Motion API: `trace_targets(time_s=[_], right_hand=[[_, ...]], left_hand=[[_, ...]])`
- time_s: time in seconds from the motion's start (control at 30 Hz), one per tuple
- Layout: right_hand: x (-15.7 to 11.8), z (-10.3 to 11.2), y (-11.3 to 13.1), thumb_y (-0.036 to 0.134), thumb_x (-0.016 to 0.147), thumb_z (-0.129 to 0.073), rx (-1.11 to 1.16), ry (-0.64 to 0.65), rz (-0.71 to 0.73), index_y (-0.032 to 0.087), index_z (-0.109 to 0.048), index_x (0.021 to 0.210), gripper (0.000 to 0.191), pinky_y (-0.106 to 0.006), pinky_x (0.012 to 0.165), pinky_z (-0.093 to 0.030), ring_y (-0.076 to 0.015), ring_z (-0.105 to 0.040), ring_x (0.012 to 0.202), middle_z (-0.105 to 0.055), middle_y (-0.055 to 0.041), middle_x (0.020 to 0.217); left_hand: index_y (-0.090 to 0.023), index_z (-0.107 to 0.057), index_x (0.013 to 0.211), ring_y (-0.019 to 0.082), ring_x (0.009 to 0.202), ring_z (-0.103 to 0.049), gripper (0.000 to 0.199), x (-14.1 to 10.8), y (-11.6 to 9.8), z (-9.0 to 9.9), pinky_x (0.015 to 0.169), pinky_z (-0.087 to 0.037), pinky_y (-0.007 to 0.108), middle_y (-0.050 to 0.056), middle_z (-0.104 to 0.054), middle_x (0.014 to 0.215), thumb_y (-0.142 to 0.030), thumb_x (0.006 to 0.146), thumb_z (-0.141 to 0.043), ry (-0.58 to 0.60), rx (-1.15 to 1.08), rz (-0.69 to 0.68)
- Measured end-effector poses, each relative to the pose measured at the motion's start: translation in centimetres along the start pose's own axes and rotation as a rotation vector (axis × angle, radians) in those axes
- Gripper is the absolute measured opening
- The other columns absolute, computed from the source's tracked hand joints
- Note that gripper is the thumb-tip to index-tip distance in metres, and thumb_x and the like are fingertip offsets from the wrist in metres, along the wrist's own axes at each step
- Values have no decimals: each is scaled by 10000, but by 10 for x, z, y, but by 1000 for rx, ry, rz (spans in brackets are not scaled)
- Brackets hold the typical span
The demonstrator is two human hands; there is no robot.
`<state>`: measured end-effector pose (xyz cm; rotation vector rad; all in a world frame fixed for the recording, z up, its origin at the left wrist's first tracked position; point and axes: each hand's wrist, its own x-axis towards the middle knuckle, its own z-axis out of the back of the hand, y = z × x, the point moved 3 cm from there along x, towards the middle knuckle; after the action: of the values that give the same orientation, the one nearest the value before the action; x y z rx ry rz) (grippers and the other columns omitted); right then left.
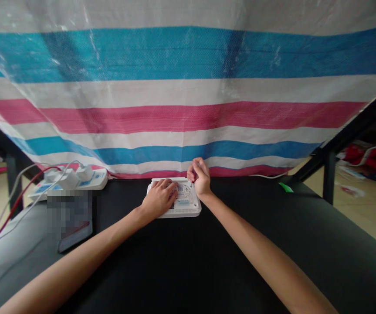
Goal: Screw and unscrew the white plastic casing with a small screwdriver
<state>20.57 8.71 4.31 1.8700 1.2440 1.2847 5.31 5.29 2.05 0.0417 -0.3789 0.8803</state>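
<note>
A white router-like box point(192, 210) with vent slots and printed labels lies on the black table, its label side up. My left hand point(159, 198) rests flat across its left part, fingers stretched over the labels and hiding some of them. Above the box's far right corner, my right hand point(201, 176) is closed around what looks like a small screwdriver point(192, 184). Only a short, thin length of its shaft shows below the fingers, pointing down at the corner; the handle is hidden in the fist.
To the left, a white power strip point(100, 179) holds several plugs and cables, with a dark phone-like slab point(76, 235) in front. A small green and white piece point(286, 188) lies at the right. Striped plastic sheeting point(181, 93) rises behind the black table point(174, 270).
</note>
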Motion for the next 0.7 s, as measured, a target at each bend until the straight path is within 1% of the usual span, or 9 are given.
trace_targets(time_s=[0.13,0.27,0.43,0.5,0.6,0.7], right_hand=[[0,0,-1,550,804,-628,2,12,5,242,-424,748,374,-208,383,-206,-76,-288,370,-373,98,458],[0,-2,-2,558,833,-585,16,19,17,221,-475,696,380,-214,386,-211,-73,-318,369,-391,77,460],[0,-5,-1,529,831,-593,31,74,-28,206,-499,645,385,-216,395,-221,-73,-330,368,-385,67,438],[1,-6,-1,533,828,-593,27,78,-46,207,-492,639,390,-213,393,-211,-71,-308,367,-365,72,431],[1,-4,0,531,831,-590,18,48,-44,210,-466,630,398,-212,384,-166,-64,-249,369,-326,81,431],[1,-2,0,517,836,-595,48,32,-33,224,-444,685,363,-210,382,-135,-64,-212,375,-307,96,448]], left_hand=[[-182,-573,1254,272,1116,-600,318,0,1,0,976,-466,445,114,-615,1223,-316,1010,-418,5,5,-2],[-181,-565,1266,277,1114,-599,330,0,2,-2,980,-462,453,116,-612,1231,-331,1009,-421,6,6,-6],[-191,-563,1269,272,1114,-601,327,0,2,-2,968,-469,454,111,-617,1221,-328,1011,-416,1,1,-6],[-185,-564,1269,275,1118,-601,328,0,2,-2,968,-470,457,112,-618,1220,-325,1012,-416,-4,4,-9],[-178,-566,1265,274,1116,-603,324,0,2,-2,961,-477,452,115,-620,1215,-318,1010,-424,-9,6,-16],[-179,-568,1261,273,1117,-604,323,0,2,-2,963,-477,454,114,-620,1215,-322,1009,-424,-11,-1,-13]])
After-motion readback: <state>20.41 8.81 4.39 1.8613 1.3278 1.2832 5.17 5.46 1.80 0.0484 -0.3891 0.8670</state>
